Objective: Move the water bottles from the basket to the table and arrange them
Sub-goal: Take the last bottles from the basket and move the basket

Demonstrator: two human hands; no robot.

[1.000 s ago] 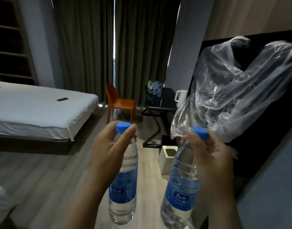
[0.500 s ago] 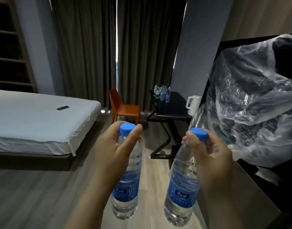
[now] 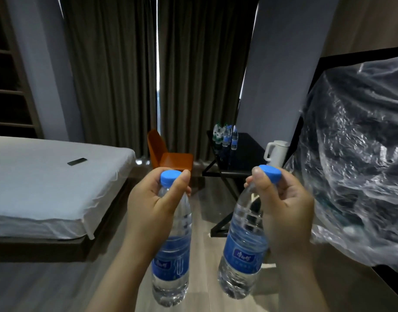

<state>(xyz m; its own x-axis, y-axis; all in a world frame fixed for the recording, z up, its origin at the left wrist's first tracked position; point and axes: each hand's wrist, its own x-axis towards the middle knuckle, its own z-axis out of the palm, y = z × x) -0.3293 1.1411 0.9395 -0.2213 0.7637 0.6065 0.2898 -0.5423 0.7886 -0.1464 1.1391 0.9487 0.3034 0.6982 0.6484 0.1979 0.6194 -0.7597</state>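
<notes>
The left hand grasps a clear blue-capped plastic water bottle by its neck; the right hand grasps another clear blue-labelled bottle likewise. Beyond both hands stands a black table.

Far desk: bottle cluster too small to count. Plastic sheet cut off right; what it covers unclear. Bed cut off left. Kettle partly hidden. Left grip hides left bottle neck; right grip hides right bottle neck.

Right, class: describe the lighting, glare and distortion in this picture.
Head view: dim room, brightest at the slit between the curtains; glare on the crinkled plastic; the wide-angle lens tilts the pillar; far bottles look soft.
</notes>
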